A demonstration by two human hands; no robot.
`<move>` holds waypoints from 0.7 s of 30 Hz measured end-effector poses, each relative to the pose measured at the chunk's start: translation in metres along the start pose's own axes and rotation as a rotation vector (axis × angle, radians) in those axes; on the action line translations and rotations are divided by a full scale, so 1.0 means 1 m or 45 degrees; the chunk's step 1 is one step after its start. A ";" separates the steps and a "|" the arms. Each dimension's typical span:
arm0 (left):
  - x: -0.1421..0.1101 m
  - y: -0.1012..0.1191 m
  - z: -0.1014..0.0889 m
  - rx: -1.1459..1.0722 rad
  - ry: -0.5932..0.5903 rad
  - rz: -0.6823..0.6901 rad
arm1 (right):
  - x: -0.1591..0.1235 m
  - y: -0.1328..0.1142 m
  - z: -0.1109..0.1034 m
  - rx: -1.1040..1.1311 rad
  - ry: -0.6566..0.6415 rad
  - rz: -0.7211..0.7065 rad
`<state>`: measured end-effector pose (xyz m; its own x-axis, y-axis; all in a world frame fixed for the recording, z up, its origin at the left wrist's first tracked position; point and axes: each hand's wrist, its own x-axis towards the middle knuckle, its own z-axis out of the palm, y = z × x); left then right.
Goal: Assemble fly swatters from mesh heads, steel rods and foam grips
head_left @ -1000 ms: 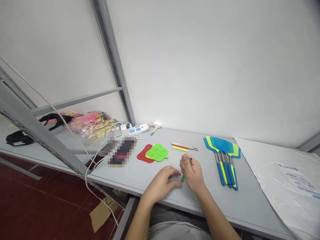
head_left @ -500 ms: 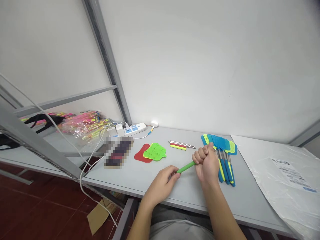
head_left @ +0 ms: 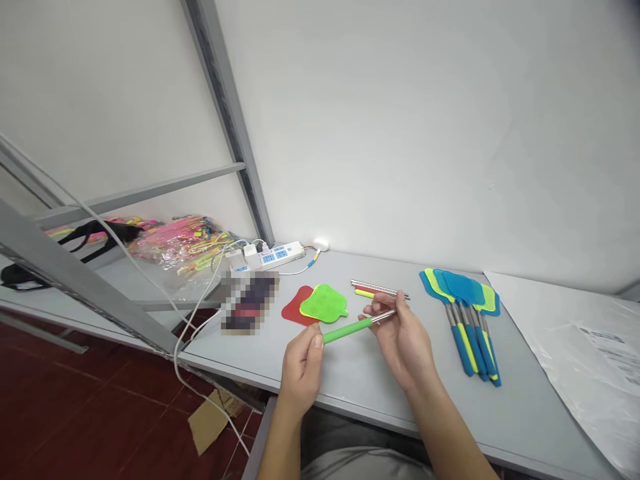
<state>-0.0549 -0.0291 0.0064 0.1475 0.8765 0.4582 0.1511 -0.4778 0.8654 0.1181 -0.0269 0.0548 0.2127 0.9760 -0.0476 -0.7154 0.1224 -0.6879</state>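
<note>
Between my hands is a green fly swatter handle (head_left: 347, 330), tilted up slightly to the right. My left hand (head_left: 303, 365) is closed on its lower left end. A short silver rod (head_left: 383, 317) sticks out of its other end, and my right hand (head_left: 404, 343) holds that rod between thumb and bent fingers. Beyond my hands lie a green perforated swatter head (head_left: 325, 303) and a red one (head_left: 295, 308), overlapping with a yellow edge between them. Several metal rods (head_left: 373, 285) lie behind my right hand, beside a yellow handle (head_left: 365, 293) and a partly hidden red one.
Right of my hands lies a fanned pile of blue and yellow swatters (head_left: 473, 327). White plastic packaging (head_left: 565, 340) covers the table's right end. Leftward are a blurred patch (head_left: 250, 307), a power strip (head_left: 277, 255) with trailing cables, a metal post (head_left: 233, 127) and bagged colourful items (head_left: 175, 243).
My right hand has loosened from a fist around the handle's upper end, exposing the silver rod. My left hand and the handle have shifted left, and the camera view has turned slightly.
</note>
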 end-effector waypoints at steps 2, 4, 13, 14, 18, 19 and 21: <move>0.000 -0.001 -0.007 -0.013 0.115 0.026 | 0.004 0.004 0.003 -0.148 -0.037 0.051; 0.003 -0.001 -0.010 -0.022 0.273 0.047 | 0.007 0.007 0.005 -0.261 -0.086 0.113; 0.015 0.011 -0.016 0.792 0.156 -0.067 | 0.012 0.042 0.016 -0.777 -0.306 0.034; 0.014 0.014 -0.015 0.776 -0.003 -0.078 | 0.012 0.043 0.019 -0.842 -0.325 0.021; 0.010 0.023 -0.017 0.592 -0.189 -0.311 | 0.015 0.045 0.024 -1.174 -0.500 -0.075; 0.010 0.024 -0.019 0.551 -0.128 -0.371 | 0.017 0.047 0.023 -1.348 -0.547 -0.152; 0.011 0.026 -0.022 0.464 0.034 -0.446 | 0.020 0.054 0.017 -1.793 -0.572 -0.338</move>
<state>-0.0706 -0.0306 0.0386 0.0027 0.9868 0.1620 0.5189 -0.1398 0.8433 0.0724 0.0024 0.0290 -0.1734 0.9582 0.2275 0.5740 0.2861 -0.7672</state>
